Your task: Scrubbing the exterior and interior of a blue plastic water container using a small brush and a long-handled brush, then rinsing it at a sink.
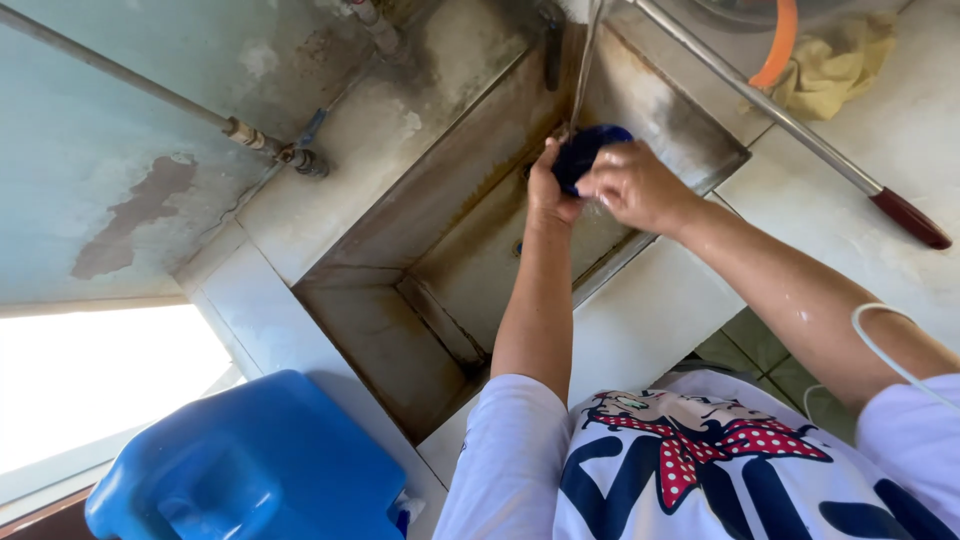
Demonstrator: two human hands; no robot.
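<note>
A stained rectangular concrete sink (400, 330) fills the middle of the frame, set in a white tiled counter (650, 320); a big blue plastic jerrycan (260, 470) stands at the lower left; a thin metal pipe with a small valve (275, 150) crosses the pale wall at the upper left; a long metal handle with a dark red grip (800, 130) lies slantwise across the upper right, beside a crumpled yellow cloth (835, 65) and an orange curved hose (780, 45); a thin stream of water (585, 70) falls from the top centre. Nothing covers the hands. A small dark blue rounded object (585, 150) sits above the sink, upper centre, between both hands; the left hand (548, 190) grips its lower left edge, fingers closed; the right hand (635, 185) curls over its right side, touching it; its surface looks glossy and wet, though its exact kind cannot be told.
</note>
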